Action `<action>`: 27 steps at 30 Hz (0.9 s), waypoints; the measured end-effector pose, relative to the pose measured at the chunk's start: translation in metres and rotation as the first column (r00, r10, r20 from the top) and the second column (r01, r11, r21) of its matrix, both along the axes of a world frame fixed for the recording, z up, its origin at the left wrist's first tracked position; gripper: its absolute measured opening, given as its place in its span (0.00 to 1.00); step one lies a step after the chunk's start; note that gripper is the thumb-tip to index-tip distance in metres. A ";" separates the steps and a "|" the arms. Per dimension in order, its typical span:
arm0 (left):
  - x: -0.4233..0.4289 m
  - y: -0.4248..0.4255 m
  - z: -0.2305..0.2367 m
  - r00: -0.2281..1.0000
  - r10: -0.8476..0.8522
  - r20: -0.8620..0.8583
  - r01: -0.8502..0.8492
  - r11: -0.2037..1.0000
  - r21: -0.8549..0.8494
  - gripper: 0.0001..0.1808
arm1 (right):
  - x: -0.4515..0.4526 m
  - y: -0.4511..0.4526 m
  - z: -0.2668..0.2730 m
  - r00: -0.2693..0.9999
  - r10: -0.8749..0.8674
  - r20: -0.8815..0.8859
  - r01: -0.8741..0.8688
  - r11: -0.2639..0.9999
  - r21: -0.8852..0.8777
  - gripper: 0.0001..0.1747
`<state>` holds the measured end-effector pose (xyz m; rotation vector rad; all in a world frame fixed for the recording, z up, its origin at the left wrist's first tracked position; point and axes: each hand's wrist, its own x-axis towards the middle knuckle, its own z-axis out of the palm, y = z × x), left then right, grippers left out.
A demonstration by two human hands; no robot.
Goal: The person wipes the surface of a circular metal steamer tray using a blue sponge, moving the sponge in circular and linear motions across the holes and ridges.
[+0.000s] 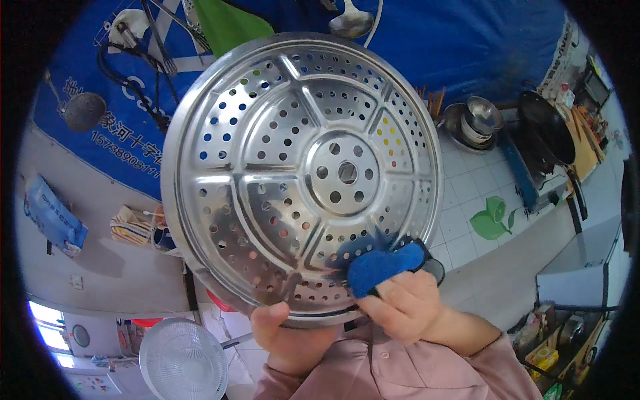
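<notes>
A round stainless-steel steamer tray point(280, 185), pierced with many holes, fills the middle of the view. My left hand point(287, 330) grips its lower rim, the thumb on the near face and the fingers hidden behind. In my right hand point(407, 305) is a blue cloth or scrubbing pad point(382, 267) with a dark edge. It rests against the tray's lower right, near the rim. A blue reflection of it shows in the metal just above.
At right, a black wok point(542, 122) sits above a stove beside stacked metal bowls point(482, 117). A white electric fan point(185, 360) stands lower left. Ladles, one a steel ladle point(351, 22), hang against a blue tarpaulin point(450, 45) bearing writing. Shelves point(570, 345) hold goods lower right.
</notes>
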<state>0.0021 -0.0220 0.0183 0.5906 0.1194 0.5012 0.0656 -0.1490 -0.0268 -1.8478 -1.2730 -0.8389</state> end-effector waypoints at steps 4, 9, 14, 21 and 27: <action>-0.001 0.001 0.003 0.998 -0.006 0.064 0.008 1.000 -0.027 0.35 | 0.001 -0.004 -0.001 1.000 0.002 0.021 -0.002 1.000 0.016 0.14; -0.001 0.002 0.002 0.994 0.104 -0.032 -0.104 0.995 0.008 0.35 | 0.004 -0.007 0.001 1.000 -0.021 -0.009 0.021 1.000 -0.022 0.14; -0.004 0.002 0.001 1.000 0.020 -0.003 -0.020 0.999 0.033 0.36 | -0.003 0.001 0.004 0.997 0.079 -0.005 -0.079 0.995 0.059 0.14; -0.004 -0.002 0.001 0.997 0.027 0.072 -0.022 0.996 -0.081 0.36 | 0.000 -0.006 -0.001 1.000 0.022 -0.011 -0.022 0.999 0.026 0.13; -0.008 0.004 -0.002 1.000 0.007 -0.008 -0.007 1.000 0.004 0.42 | 0.000 -0.003 -0.003 0.997 0.073 0.025 -0.074 0.996 0.044 0.13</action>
